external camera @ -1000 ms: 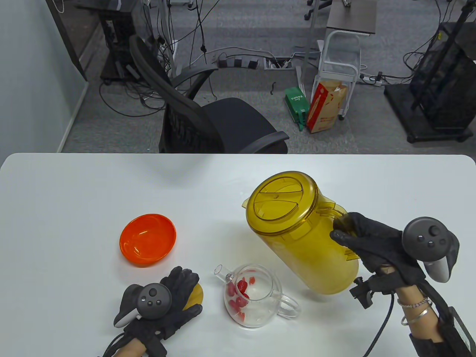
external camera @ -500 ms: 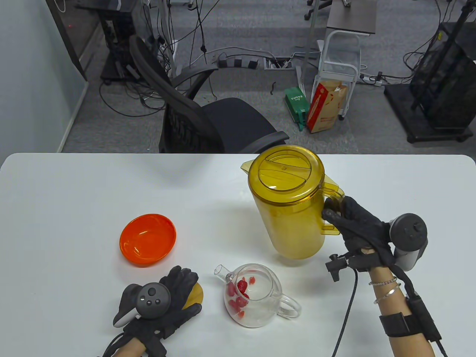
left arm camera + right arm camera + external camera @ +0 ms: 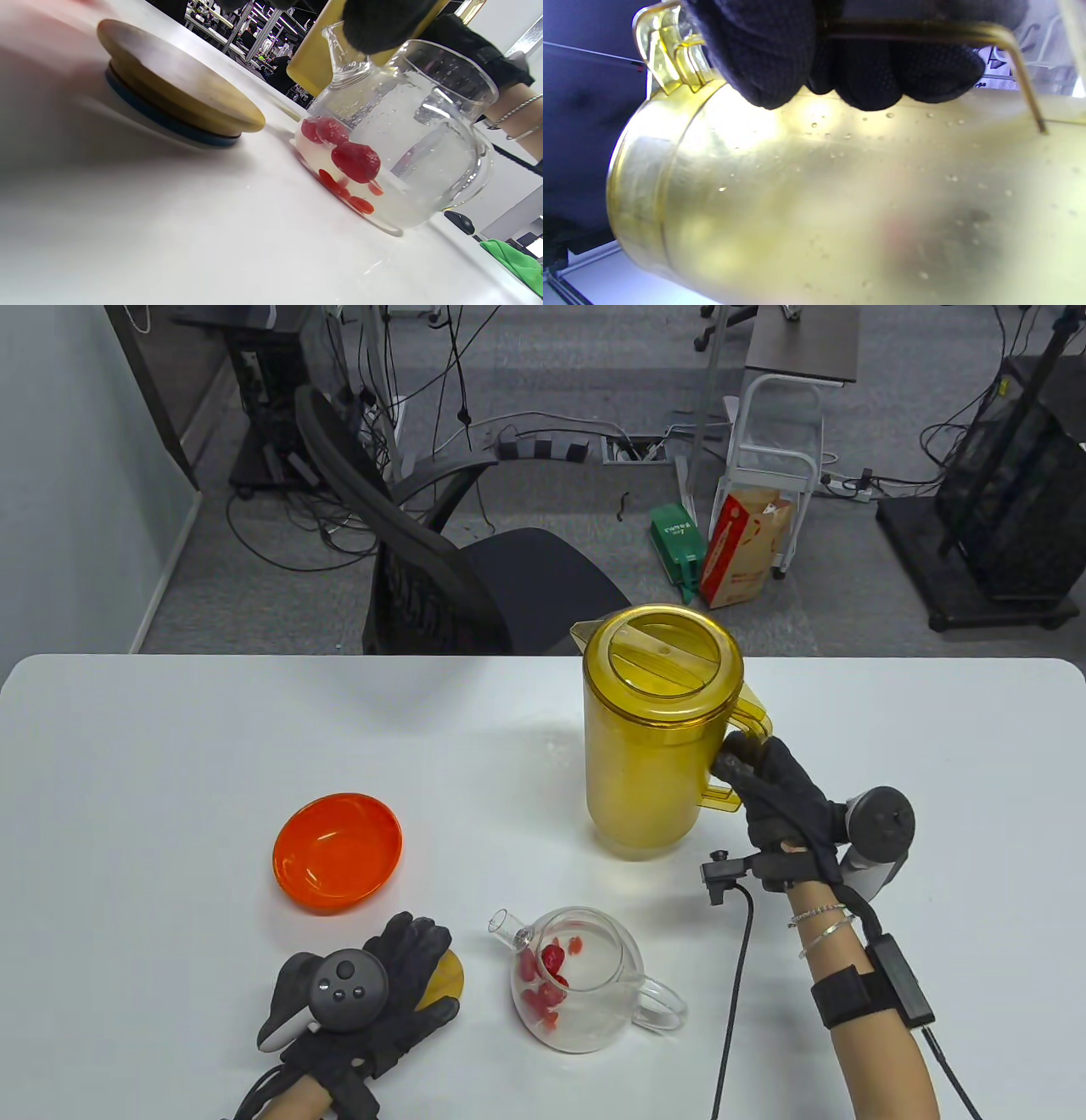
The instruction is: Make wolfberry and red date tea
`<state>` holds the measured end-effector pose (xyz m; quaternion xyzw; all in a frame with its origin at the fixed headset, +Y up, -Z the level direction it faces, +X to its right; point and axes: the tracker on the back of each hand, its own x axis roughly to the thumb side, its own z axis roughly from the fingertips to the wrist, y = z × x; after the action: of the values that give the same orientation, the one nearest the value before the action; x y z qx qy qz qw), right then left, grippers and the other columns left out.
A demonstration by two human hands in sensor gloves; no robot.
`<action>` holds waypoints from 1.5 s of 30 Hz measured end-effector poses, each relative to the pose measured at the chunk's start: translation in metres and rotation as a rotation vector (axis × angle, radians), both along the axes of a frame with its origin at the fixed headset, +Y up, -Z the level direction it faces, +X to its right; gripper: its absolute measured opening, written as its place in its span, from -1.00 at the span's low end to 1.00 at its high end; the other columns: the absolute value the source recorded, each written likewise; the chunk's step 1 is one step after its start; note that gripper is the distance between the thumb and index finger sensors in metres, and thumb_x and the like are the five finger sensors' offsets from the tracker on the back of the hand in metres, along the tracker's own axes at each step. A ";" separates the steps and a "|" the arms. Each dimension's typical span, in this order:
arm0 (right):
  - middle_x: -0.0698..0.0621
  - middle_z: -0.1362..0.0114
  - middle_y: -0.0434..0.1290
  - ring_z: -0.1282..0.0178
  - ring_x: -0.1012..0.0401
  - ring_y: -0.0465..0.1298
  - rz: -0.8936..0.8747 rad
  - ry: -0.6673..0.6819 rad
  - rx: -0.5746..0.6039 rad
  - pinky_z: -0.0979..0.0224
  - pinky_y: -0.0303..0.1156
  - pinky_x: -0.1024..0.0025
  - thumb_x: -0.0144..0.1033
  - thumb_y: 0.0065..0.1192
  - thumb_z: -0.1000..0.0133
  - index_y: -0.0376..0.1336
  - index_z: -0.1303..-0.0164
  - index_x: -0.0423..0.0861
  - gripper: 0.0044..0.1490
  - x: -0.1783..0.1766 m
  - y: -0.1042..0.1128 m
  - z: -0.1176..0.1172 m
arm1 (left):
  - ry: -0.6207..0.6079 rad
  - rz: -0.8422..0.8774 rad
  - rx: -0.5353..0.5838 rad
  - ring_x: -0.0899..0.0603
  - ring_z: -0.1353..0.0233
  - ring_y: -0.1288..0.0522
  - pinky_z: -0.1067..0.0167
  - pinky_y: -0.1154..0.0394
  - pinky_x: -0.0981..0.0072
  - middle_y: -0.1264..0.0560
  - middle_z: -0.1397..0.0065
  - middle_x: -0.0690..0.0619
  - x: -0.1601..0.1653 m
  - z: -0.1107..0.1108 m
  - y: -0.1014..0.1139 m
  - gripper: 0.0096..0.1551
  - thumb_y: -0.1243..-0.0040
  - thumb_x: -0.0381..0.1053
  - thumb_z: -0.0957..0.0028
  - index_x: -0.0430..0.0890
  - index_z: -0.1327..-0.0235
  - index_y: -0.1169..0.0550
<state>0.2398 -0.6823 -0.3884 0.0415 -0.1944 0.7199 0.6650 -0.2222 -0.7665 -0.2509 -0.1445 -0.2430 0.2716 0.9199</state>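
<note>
A yellow translucent pitcher (image 3: 653, 746) with its lid on stands upright on the white table (image 3: 170, 746). My right hand (image 3: 768, 789) grips its handle; the right wrist view shows my fingers (image 3: 780, 51) wrapped around the handle against the pitcher wall (image 3: 840, 203). A glass teapot (image 3: 581, 980) holds water and red dates (image 3: 547, 976), its top uncovered. It shows close in the left wrist view (image 3: 407, 140) with the dates (image 3: 354, 161). My left hand (image 3: 394, 984) rests flat on the round wooden teapot lid (image 3: 445, 980), which also shows in the left wrist view (image 3: 178, 101).
An orange bowl (image 3: 337, 851) sits left of centre on the table. A black office chair (image 3: 475, 585) stands behind the table's far edge. The right hand's cable (image 3: 734, 984) trails across the table toward the front edge.
My right hand has swung the pitcher from a tilt over the teapot to upright and moved it back and away, setting it on the table. My left hand has not moved.
</note>
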 end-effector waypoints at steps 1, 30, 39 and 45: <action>-0.23 -0.20 0.56 -0.22 -0.18 0.57 -0.008 -0.008 -0.010 -0.39 0.36 -0.19 -0.23 0.53 -0.07 0.44 -0.20 -0.21 -0.44 0.000 -0.004 -0.002 | -0.001 0.001 0.001 -0.37 -0.69 0.24 -0.45 0.21 -0.28 0.08 -0.75 -0.25 0.000 0.000 0.000 -0.09 -0.03 0.25 -0.25 -0.15 -0.63 0.03; -0.26 -0.40 0.38 -0.38 -0.23 0.37 -0.038 0.082 -0.086 -0.49 0.15 -0.26 -0.16 0.41 -0.15 0.20 -0.51 -0.19 -0.23 -0.010 -0.053 -0.006 | 0.012 -0.021 -0.042 -0.37 -0.69 0.24 -0.45 0.21 -0.28 0.07 -0.75 -0.25 0.000 -0.001 -0.003 -0.08 -0.03 0.25 -0.25 -0.15 -0.63 0.03; -0.44 -0.69 -0.01 -0.62 -0.38 -0.01 0.234 0.115 -0.189 -0.58 -0.13 -0.30 -0.14 0.33 -0.21 -0.15 -0.72 -0.27 0.07 0.006 -0.024 0.021 | -0.003 -0.027 -0.037 -0.37 -0.69 0.24 -0.46 0.21 -0.28 0.08 -0.75 -0.25 0.002 0.000 -0.002 -0.08 -0.03 0.26 -0.25 -0.15 -0.63 0.04; -0.36 -0.74 -0.14 -0.67 -0.32 -0.13 0.420 0.106 -0.193 -0.60 -0.19 -0.24 -0.13 0.36 -0.19 -0.18 -0.72 -0.25 0.10 0.009 -0.012 0.055 | -0.015 -0.040 -0.026 -0.37 -0.69 0.24 -0.45 0.21 -0.28 0.07 -0.75 -0.25 0.004 0.001 -0.002 -0.09 -0.03 0.25 -0.26 -0.15 -0.63 0.04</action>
<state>0.2492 -0.6940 -0.3333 0.0547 -0.0766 0.8545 0.5108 -0.2181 -0.7685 -0.2502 -0.1634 -0.2431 0.2552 0.9215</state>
